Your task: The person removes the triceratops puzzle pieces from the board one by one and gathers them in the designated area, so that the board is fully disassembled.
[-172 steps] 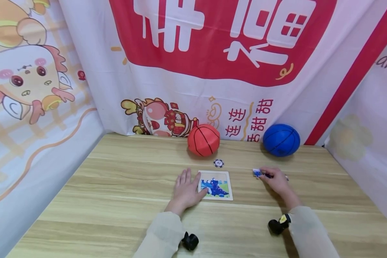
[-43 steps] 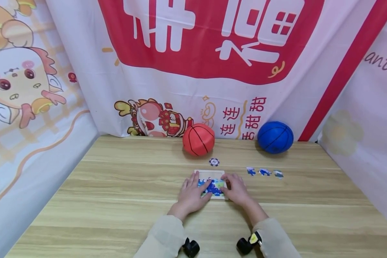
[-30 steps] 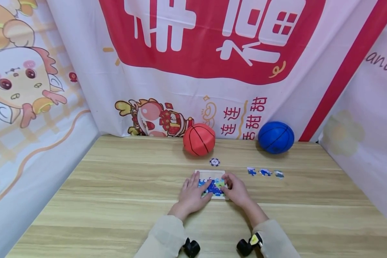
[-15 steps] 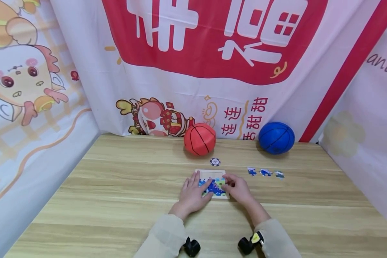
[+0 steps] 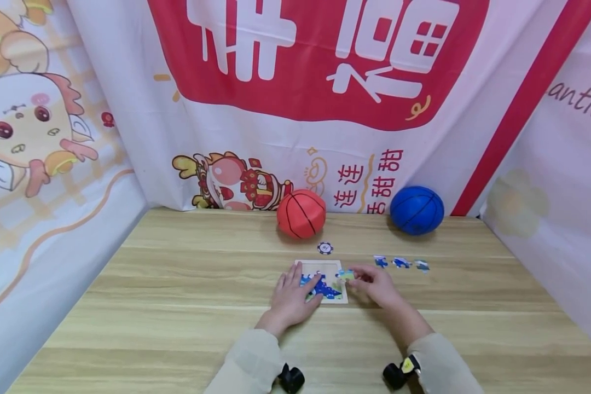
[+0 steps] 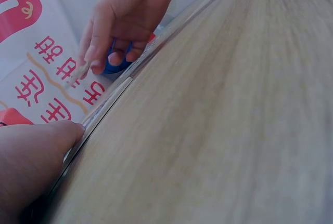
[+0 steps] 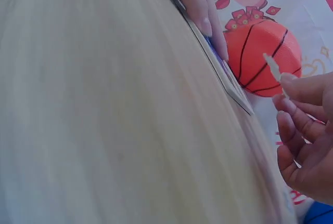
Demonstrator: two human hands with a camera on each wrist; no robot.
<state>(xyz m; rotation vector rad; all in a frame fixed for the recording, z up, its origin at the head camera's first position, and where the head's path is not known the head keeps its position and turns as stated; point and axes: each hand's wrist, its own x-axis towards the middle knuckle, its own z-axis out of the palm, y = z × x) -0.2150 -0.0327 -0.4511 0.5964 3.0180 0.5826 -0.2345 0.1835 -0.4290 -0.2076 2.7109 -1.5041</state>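
My left hand (image 5: 291, 301) lies with fingers spread on the left side of a pale-framed jigsaw puzzle tray (image 5: 328, 267), thumb and index finger over its pieces. Blue dinosaur pieces (image 5: 328, 290) fill the lower part; the upper part shows bare backing. My right hand (image 5: 378, 285) pinches a green, yellow and blue puzzle piece (image 5: 346, 274) between thumb and fingertips at the tray's right edge. In the right wrist view this puzzle piece (image 7: 272, 68) appears edge-on, raised above the tray. The left wrist view shows my right hand (image 6: 127, 16) with its other fingers loosely curled.
Three loose puzzle pieces lie in a row to the right, the middle puzzle piece (image 5: 401, 263) being blue. A round chip (image 5: 325, 248) is behind the tray. A red ball (image 5: 301, 214) and a blue ball (image 5: 417, 210) stand at the back, against a printed curtain (image 5: 256, 120).
Earlier my right hand was among the loose pieces, then moved to the tray's right side. In the last half second it has lifted the green piece out rightward. My left hand stays put.
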